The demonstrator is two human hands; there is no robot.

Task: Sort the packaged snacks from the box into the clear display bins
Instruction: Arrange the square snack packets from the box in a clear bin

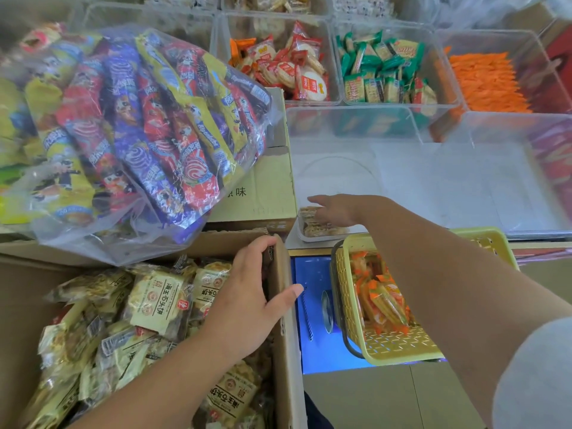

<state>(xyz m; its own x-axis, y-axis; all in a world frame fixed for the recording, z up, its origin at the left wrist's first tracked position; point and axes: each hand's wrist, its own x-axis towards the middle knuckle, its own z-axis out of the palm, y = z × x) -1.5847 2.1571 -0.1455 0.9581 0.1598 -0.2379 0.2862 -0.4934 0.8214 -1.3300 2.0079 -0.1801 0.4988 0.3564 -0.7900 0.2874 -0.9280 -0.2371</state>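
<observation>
Clear bins fill the background; left hand grips the box wall, right hand spread, perhaps touching packets

left hand low at left, bare forearm rising from bottom edge; fingers hooked over top of box wall, thumb laid straight along its outer side. right hand reached forward across middle, arm nearly straight, palm down, fingers stretched out toward left, nothing seen held. grey sleeve covers right upper arm.
</observation>
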